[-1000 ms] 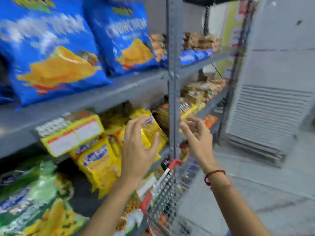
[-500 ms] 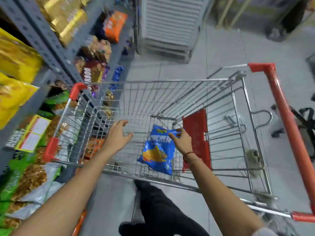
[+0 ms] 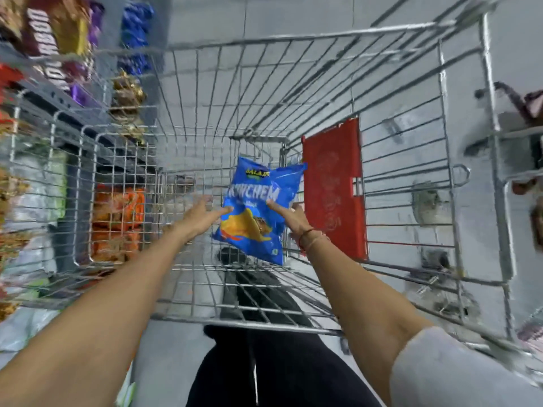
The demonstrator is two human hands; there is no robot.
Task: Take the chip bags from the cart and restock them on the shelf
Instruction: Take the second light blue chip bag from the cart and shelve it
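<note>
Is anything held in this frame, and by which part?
The blue chip bag is held between both hands inside the cart: left hand at its left edge, right hand at its right edge, around mid-height.

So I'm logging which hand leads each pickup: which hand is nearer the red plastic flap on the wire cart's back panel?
Right. The right hand grips the blue chip bag just beside the red plastic flap; the left hand touches the bag's opposite edge, farther off.
</note>
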